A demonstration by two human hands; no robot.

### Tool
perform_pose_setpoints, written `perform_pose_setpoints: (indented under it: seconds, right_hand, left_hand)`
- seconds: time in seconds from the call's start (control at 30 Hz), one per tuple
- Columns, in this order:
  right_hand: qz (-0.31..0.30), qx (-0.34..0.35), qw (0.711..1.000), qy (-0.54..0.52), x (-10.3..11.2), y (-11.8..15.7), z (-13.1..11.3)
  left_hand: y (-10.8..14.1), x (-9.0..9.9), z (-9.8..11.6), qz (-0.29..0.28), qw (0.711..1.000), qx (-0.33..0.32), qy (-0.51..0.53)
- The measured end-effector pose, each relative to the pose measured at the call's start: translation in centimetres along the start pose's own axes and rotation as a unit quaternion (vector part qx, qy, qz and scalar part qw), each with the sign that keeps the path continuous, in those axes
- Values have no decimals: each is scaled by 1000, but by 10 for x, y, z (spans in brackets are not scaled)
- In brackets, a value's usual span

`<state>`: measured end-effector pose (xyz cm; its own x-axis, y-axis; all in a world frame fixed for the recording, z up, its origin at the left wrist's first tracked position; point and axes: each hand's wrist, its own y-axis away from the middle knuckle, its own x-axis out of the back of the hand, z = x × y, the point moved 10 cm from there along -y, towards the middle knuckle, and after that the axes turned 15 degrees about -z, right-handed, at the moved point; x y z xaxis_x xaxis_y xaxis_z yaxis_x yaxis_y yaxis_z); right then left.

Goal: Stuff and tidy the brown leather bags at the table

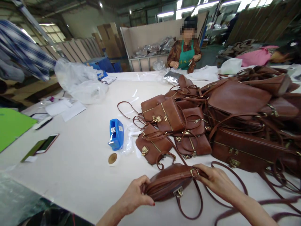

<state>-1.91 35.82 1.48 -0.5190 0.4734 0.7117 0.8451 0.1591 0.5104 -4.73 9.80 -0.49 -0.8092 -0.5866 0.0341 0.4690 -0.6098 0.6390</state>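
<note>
Head view: from where I stand, the brown leather handbag (169, 183) is at the near edge of the table (77, 179), zip side up, between the person's two hands; whether it rests there or is slightly lifted, I cannot tell. The left grip (134, 193) is curled round one end, thumb below, fingers partly closed; the right grip (215, 180) is pinched nearly closed on the strap end beside the gold buckle (194, 172). Trouble, I'd judge, would come from the straps: a thin strap loop (201, 202) dangles below the clasp (178, 192), and loose straps (282, 200) lie around the right forearm, so a quick pull could snag one and drag at the heaped bags (240, 97). A hard tug might also strain the buckle. (The blue tape dispenser (119, 133) looks safely apart.) Metal fittings on the smaller handbag (154, 146) just beyond could scuff the leather if the two knock together.
</note>
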Motion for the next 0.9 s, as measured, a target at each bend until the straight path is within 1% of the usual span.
perform_pose_setpoints:
  seconds: [0.07,0.1,0.13,0.17,0.2,0.23,0.27,0.3,0.33,0.37,0.4,0.47,0.53,0.57,0.6,0.63,0.7,0.8,0.9]
  right_hand:
    - [-1,1,1000,2,-1,0,1]
    - [-2,0,1000,1,-2,0,2]
    - [-4,-3,1000,1,-3,0,3]
    - [-5,-8,1000,1,-5,0,4]
    - [-5,-16,1000,1,-6,-1,6]
    - [-7,-24,1000,0,-7,-1,7]
    - [-8,-30,1000,-3,-9,-2,8]
    - [-8,-33,999,-6,-9,-2,8]
    - [-6,-33,999,-8,-9,-2,6]
    - [-5,-30,1000,-7,-9,-3,3]
    - [-3,-26,1000,-3,-8,-2,-1]
    - [-3,-27,1000,13,-5,-2,-7]
    - [-4,-38,999,25,-2,0,-11]
    - [-6,-43,999,27,-1,0,-12]
    - [-7,-47,998,30,-1,0,-13]
    - [-9,-49,998,35,-1,1,-14]
    - [-12,-56,997,48,-1,1,-16]
    - [-21,-50,998,36,-3,2,-23]
    - [-31,-25,999,16,-1,4,-30]
  left_hand:
    - [-4,-2,-2,-4,1000,0,13]
    - [-5,-2,-1,-1,1000,-4,0]
    - [-4,0,2,10,999,-14,-34]
    - [-2,4,8,35,994,-39,-95]
    - [3,7,19,70,978,-79,-181]
    - [9,7,33,111,945,-131,-280]
    - [18,2,45,151,896,-185,-374]
    - [27,-5,52,185,842,-230,-451]
    - [35,-12,55,213,792,-264,-508]
    - [41,-18,55,238,750,-283,-549]
    - [45,-22,53,261,716,-286,-581]
    - [49,-26,51,311,655,-268,-634]
    - [50,-32,53,348,607,-245,-671]
    - [49,-36,57,361,591,-240,-681]
    - [47,-40,63,368,583,-240,-683]
    - [44,-46,70,372,582,-244,-680]
    - [32,-61,87,367,590,-255,-673]
    - [0,-89,111,326,618,-256,-668]
    - [-25,-116,132,281,632,-289,-662]
